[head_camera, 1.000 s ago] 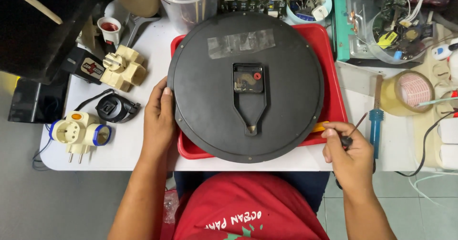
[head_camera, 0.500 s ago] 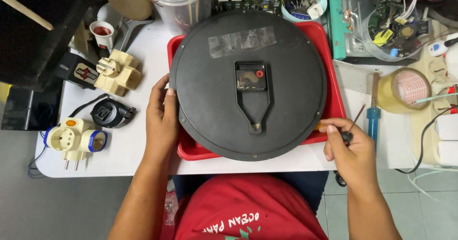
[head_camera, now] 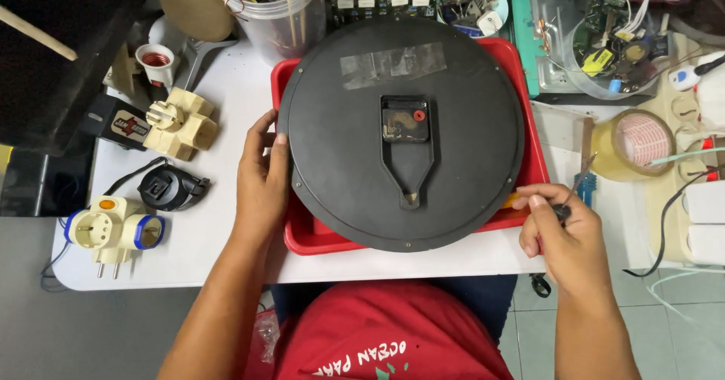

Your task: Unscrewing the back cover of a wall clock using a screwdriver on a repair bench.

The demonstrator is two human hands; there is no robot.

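A big round black clock (head_camera: 404,134) lies face down on a red tray (head_camera: 529,153) in the middle of the white tabletop (head_camera: 219,229). Its back is up. A small black clock box (head_camera: 405,118) with a red dot sits in the middle of the back, and a strip of clear tape (head_camera: 391,64) is stuck on the far part.

The left hand (head_camera: 260,183) rests flat against the left edge of the clock. Its fingers are open and spread along the rim, so this grip is wide and holds nothing; it only touches the clock.

The right hand (head_camera: 566,233) is at the near right edge of the tray, just beside the clock's rim. Its fingers are curled tight around a thin screwdriver (head_camera: 572,196) with a dark handle. The metal tip points up and to the right, away from the clock.

On the left of the tabletop lie a cream plug adapter (head_camera: 181,123), a black round plug (head_camera: 168,187) and a white and blue plug adapter (head_camera: 113,229). A clear plastic cup (head_camera: 283,21) full of tools stands at the far side. On the right sits a roll of brown tape (head_camera: 630,144), with a blue-handled screwdriver (head_camera: 585,191) near it. Circuit boards and wires fill the far right corner.
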